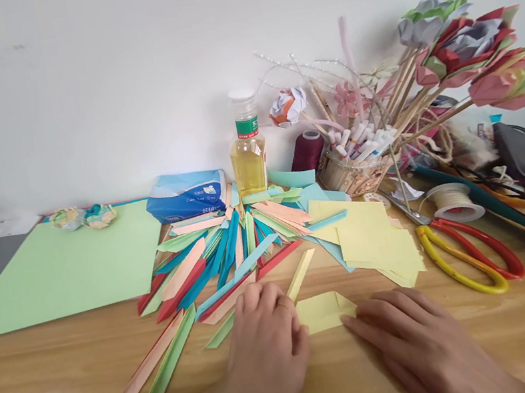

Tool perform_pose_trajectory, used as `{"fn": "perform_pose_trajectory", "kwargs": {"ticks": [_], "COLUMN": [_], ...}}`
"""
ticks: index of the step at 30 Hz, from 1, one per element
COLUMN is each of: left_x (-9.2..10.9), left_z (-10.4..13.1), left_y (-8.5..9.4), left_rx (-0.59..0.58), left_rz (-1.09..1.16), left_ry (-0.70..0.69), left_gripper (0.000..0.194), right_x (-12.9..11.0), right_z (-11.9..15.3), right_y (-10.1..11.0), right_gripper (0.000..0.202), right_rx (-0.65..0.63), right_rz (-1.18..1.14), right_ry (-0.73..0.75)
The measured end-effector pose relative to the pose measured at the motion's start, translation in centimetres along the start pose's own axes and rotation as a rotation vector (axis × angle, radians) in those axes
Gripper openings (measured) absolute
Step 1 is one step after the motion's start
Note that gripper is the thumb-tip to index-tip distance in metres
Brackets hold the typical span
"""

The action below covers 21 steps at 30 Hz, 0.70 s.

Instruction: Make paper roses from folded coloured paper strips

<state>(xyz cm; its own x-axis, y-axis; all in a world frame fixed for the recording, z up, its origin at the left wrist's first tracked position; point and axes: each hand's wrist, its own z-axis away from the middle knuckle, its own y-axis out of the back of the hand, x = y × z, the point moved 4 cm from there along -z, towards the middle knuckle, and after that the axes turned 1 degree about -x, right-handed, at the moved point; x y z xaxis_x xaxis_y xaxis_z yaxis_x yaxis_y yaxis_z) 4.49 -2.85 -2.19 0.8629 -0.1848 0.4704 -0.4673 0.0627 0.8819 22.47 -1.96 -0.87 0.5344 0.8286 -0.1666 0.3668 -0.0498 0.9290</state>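
A small yellow paper piece (320, 313) lies on the table between my hands, its right end creased to a slanted corner. My left hand (268, 351) is closed at its left edge, with thumb and curled fingers gripping it. At the lower right corner, my right hand (412, 339) grips the paper with its fingertips, its other fingers bent close together. A folded yellow strip (301, 275) sticks out just beyond my left hand. Beyond that spreads a heap of folded paper strips (221, 251) in blue, red, green and peach. Loose yellow sheets (368, 235) are stacked at its right.
Scissors (470, 254) and a spool (455, 202) sit at the right. Behind are a bottle (248, 151) of yellow liquid, a blue tissue pack (186, 195), maroon thread (308, 150) and a holder (354, 170) with paper flowers (464, 46). A green sheet (62, 272) lies left.
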Motion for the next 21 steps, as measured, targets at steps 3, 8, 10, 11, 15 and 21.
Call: {"fn": "perform_pose_trajectory", "kwargs": {"ticks": [3, 8, 10, 11, 15, 21], "left_x": [0.0, 0.3, 0.3, 0.3, 0.5, 0.5], "left_z": [0.1, 0.6, 0.9, 1.0, 1.7, 2.8], "left_y": [0.1, -0.5, -1.0, -1.2, -1.4, 0.2], "left_rx": [0.018, 0.178, 0.278, 0.314, 0.357, 0.392], "left_rz": [0.039, 0.014, -0.062, -0.102, -0.258, -0.338], "left_ry": [-0.047, -0.278, -0.332, -0.357, -0.436, -0.517], "left_gripper": [0.009, 0.018, 0.010, 0.009, 0.013, 0.020], "right_x": [0.3, 0.5, 0.5, 0.6, 0.7, 0.9], "right_z": [0.3, 0.4, 0.5, 0.5, 0.8, 1.3], "right_y": [-0.4, -0.3, -0.3, -0.3, -0.5, -0.4], "right_gripper": [0.032, 0.034, 0.034, 0.034, 0.034, 0.033], "right_rx": [-0.081, -0.152, -0.154, -0.155, -0.151, -0.143], "right_rz": [-0.035, -0.034, -0.015, -0.004, 0.025, 0.044], "right_ry": [-0.021, 0.015, 0.034, 0.038, 0.039, 0.047]}}
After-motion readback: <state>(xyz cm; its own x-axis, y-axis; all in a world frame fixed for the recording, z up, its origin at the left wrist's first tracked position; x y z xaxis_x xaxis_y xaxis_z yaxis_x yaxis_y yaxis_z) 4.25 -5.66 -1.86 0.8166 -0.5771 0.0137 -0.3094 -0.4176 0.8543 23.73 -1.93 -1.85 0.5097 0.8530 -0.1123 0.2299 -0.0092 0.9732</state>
